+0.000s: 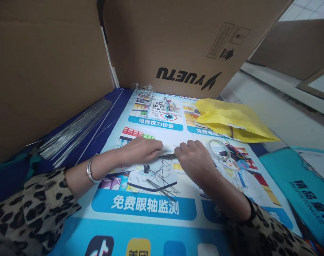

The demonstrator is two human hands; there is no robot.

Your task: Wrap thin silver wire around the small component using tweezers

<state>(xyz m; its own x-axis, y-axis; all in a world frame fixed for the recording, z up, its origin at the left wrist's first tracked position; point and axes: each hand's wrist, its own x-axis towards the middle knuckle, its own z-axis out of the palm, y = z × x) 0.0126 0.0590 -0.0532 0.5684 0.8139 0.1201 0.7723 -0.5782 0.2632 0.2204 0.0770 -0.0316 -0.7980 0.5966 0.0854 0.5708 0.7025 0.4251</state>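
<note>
My left hand (144, 149) is closed, its thumb and finger pinching at one end of a short, dark grey, narrow piece (167, 156). My right hand (194, 156) is wrapped into a fist at the other end of it. What kind of thing it is does not show clearly, and both its ends are hidden in my fingers. Just below the hands lie loose loops of thin wire (164, 169) and several straight cut wires (164, 188). To the right of my right hand rests a clear round spool (219, 149), with coloured cords (235, 151) beside it.
A bundle of long straight wires (79, 128) lies at the left, near a teal-handled tool (28, 165). Tangled wire pieces (144, 90) sit at the back. A yellow bag (236, 119) lies right. Cardboard walls (140, 46) stand behind and left. A teal box (297, 192) is at the right edge.
</note>
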